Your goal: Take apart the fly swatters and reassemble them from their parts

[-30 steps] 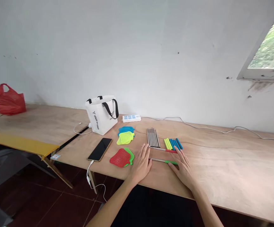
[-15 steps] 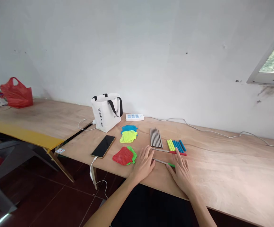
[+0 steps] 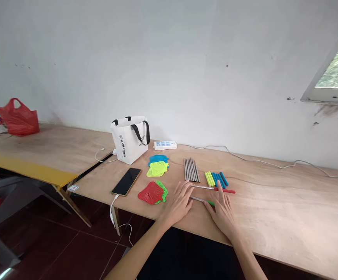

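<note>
Head view: looking forward and down across a wooden table [image 3: 279,206].
Left hand [image 3: 178,204]: lying palm down, fingers outstretched and slightly parted, wrapping around nothing; covering or touching the metal left end of a red-handled rod [image 3: 209,188], not showing whether pressing or merely resting.
Right hand [image 3: 224,214]: lying flat with fingers spread, not closing on anything; crossing the red handle with the forefinger, setting the thumb beside the handle of a green-handled rod [image 3: 198,199].
Green rod: lying between both hands, nearer than the red one, running left to right; hiding its handle end partly under the right hand.
Red rod: running left to right just ahead of both hands, pointing its handle rightward and slightly nearer; bringing the handle closest to the right hand, the metal end closest to the left.
Mesh pair: lying left of the left hand, red mesh piece [image 3: 150,193] overlapping green mesh piece [image 3: 163,190].
Phone [image 3: 126,182]: lying farther left.
Beyond the red rod: crowding close, metal rods [image 3: 191,171] at left, yellow tubes [image 3: 210,179] and blue tubes [image 3: 224,179] at right, limiting forward room.
Farther mesh: lying yellow [image 3: 157,168] over blue [image 3: 158,159].
Wall side: standing white bag [image 3: 129,144], lying power strip [image 3: 165,145].
</note>
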Demonstrator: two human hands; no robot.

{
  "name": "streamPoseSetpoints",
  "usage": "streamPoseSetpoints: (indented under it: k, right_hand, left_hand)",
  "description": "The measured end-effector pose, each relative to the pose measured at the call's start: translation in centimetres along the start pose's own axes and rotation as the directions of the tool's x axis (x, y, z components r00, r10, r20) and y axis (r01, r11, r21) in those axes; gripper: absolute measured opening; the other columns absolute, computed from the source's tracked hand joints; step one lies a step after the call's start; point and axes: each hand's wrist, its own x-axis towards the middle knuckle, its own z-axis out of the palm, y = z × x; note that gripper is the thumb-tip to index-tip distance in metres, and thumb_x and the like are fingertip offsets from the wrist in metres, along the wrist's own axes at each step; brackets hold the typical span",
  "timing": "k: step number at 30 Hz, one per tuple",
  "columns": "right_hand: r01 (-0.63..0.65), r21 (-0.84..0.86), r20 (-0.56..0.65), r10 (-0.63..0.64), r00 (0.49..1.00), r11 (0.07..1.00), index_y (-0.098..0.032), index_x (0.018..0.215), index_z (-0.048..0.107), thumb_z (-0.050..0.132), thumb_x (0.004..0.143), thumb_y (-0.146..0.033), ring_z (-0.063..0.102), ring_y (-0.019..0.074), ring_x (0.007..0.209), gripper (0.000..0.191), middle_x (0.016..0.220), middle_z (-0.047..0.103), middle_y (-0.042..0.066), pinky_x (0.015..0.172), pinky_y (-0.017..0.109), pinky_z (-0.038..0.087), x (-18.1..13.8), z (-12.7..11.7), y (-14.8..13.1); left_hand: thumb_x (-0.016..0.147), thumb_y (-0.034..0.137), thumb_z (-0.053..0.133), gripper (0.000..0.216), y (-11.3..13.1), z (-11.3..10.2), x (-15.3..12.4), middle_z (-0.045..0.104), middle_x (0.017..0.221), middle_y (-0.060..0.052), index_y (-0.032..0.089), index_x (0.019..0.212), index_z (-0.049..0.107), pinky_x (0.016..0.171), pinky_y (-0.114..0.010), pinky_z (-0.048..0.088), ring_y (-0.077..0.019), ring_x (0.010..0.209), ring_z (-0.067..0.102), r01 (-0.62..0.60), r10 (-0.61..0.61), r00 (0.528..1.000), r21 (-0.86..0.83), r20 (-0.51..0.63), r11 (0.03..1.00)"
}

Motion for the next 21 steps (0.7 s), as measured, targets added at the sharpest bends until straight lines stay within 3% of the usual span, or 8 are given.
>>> streamPoseSetpoints:
  k: [3, 7, 12, 21]
  right_hand:
    - [-0.012, 0.016, -0.028, 0.012, 1.000, 1.000, -0.028, 0.160, 0.028, 0.033, 0.102, -0.061, 0.020, 0.0383, 0.154, 0.067, 0.172, 0.002, 0.010, 0.114, 0.064, 0.035, 0.11, 0.04, 0.00]
    - [-0.027, 0.021, -0.058, 0.028, 0.998, 0.999, -0.030, 0.162, 0.022, 0.033, 0.102, -0.059, 0.017, 0.0387, 0.155, 0.067, 0.172, -0.001, 0.009, 0.114, 0.065, 0.035, 0.27, -0.08, -0.11]
    - [-0.012, 0.027, -0.087, 0.014, 0.996, 1.000, -0.029, 0.161, 0.023, 0.034, 0.103, -0.057, 0.015, 0.0386, 0.155, 0.066, 0.172, -0.002, 0.009, 0.115, 0.065, 0.034, 0.34, -0.04, -0.04]
    - [0.004, 0.002, -0.088, -0.004, 0.996, 1.000, -0.026, 0.158, 0.030, 0.035, 0.103, -0.056, 0.018, 0.0367, 0.155, 0.063, 0.171, 0.008, 0.012, 0.119, 0.064, 0.027, 0.15, 0.32, 0.17]
  left_hand:
    - [0.098, 0.019, 0.048, 0.057, -0.02, 0.02, 0.03, 0.044, 0.156, -0.009, 0.023, 0.152, 0.032, 0.126, -0.050, 0.028, -0.0249, 0.152, 0.031, 0.004, -0.004, 1.000, -0.014, 0.002, 1.000]
    - [0.098, 0.021, 0.048, 0.057, -0.03, 0.08, 0.00, 0.045, 0.155, -0.010, 0.023, 0.153, 0.030, 0.126, -0.050, 0.029, -0.0252, 0.152, 0.032, 0.008, -0.008, 1.000, -0.027, -0.001, 1.000]
    - [0.099, 0.023, 0.049, 0.053, -0.04, 0.22, -0.14, 0.044, 0.156, -0.009, 0.026, 0.150, 0.034, 0.126, -0.050, 0.030, -0.0250, 0.152, 0.032, 0.016, -0.017, 1.000, -0.037, -0.012, 0.999]
    - [0.098, 0.022, 0.053, 0.037, -0.15, 0.69, -0.40, 0.026, 0.166, -0.007, 0.027, 0.135, 0.051, 0.124, -0.055, 0.031, -0.0289, 0.155, 0.024, 0.076, -0.077, 0.996, -0.016, -0.037, 0.997]
